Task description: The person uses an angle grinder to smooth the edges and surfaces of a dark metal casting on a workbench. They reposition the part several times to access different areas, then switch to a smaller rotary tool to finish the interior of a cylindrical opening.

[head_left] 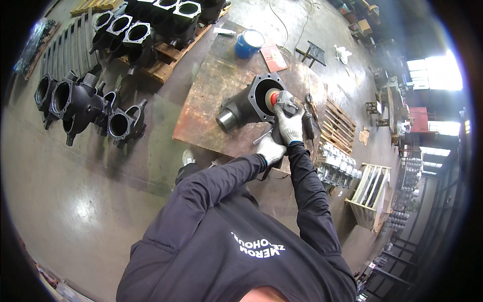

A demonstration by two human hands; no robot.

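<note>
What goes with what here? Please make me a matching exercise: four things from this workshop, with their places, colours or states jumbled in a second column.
Things:
1. Blue bucket
2. Angle grinder
3. Right hand
4. Flanged casting

Places, colours or states:
A. Has its red disc at a round opening
B. Black, lying on the table with bolt holes around its mouth
C. Stands beside a flat red sheet
D. Wears a white glove

Right pairs: 1-C, 2-A, 3-D, 4-B
</note>
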